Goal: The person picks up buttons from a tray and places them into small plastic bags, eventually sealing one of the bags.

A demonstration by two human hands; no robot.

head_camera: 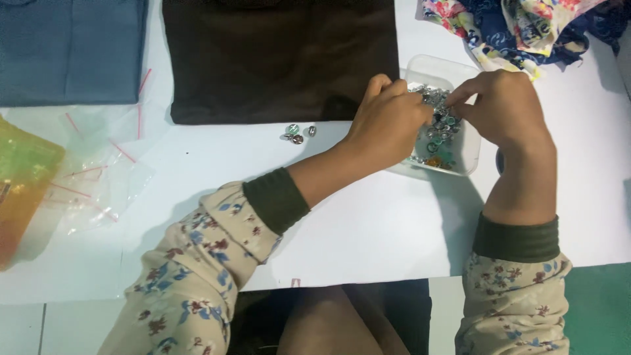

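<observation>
Both your hands are over the clear plastic tub [468, 152], which sits on the white table [368, 230] just right of the dark brown cloth [279, 59]. The tub holds a heap of small shiny pieces [442, 135], silvery with some green and amber ones at the near end.

Your left hand [388, 118] covers the tub's left rim, its fingers curled together with the tips dipping toward the heap. From this angle you cannot tell whether they are pinching a piece, because the knuckles hide the tips. Your right hand [506, 108] comes in over the tub's right rim; its thumb and forefinger are drawn together right above the heap and seem to be pinched on something small, though the piece itself is too tiny to make out. The fingertips of the two hands nearly meet over the middle of the tub.

Left of the tub, on the bare table just below the brown cloth's near edge, lie three loose pieces [297, 133] close together. Farther left of the tub lie clear zip bags [98, 177] with red strips, and beyond them a yellow-green translucent bag [23, 184]. Behind the tub, at the table's far right, is a bundle of flowered fabric [519, 23]; a blue cloth [69, 49] lies far left of the brown one.
</observation>
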